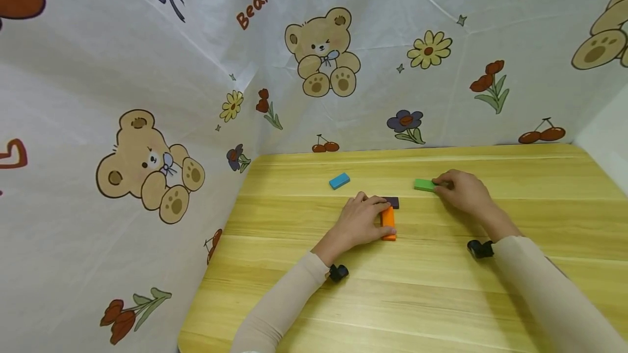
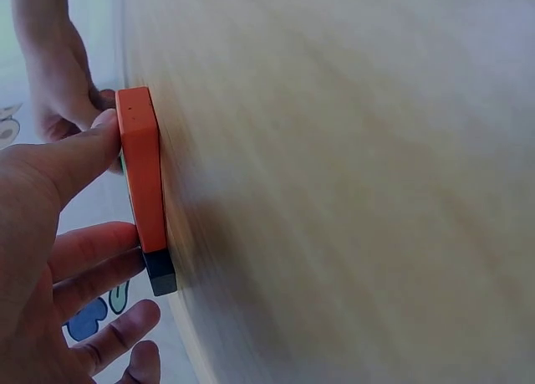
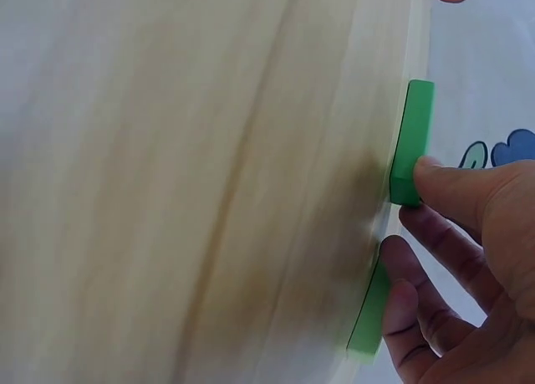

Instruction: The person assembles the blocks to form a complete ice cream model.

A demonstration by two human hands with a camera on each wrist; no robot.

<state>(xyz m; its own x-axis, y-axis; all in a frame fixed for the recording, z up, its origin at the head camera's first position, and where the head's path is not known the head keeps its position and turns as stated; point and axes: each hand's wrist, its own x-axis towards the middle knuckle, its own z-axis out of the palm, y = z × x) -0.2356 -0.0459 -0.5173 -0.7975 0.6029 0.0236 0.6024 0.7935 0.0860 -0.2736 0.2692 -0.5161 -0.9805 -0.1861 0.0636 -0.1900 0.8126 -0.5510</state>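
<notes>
My left hand [image 1: 356, 221] spans an orange block [image 1: 387, 215] lying on the table, its thumb at the near end and fingertips at the far end. A dark block [image 1: 392, 201] lies crosswise right beyond it, partly behind the fingertips; in the left wrist view this dark block [image 2: 160, 273] meets the orange block's end. Farther right, my right hand [image 1: 463, 192] pinches the end of a green block [image 1: 423, 184] between thumb and forefinger. The right wrist view also shows a second green block [image 3: 368, 317], partly covered by the other fingers and hidden in the head view.
A blue block [image 1: 339, 181] lies toward the back of the wooden table [image 1: 392, 298], left of the others. Behind and to the left hangs a white sheet [image 1: 211, 42] printed with bears and flowers. Small black cameras [image 1: 338, 273] sit at both wrists.
</notes>
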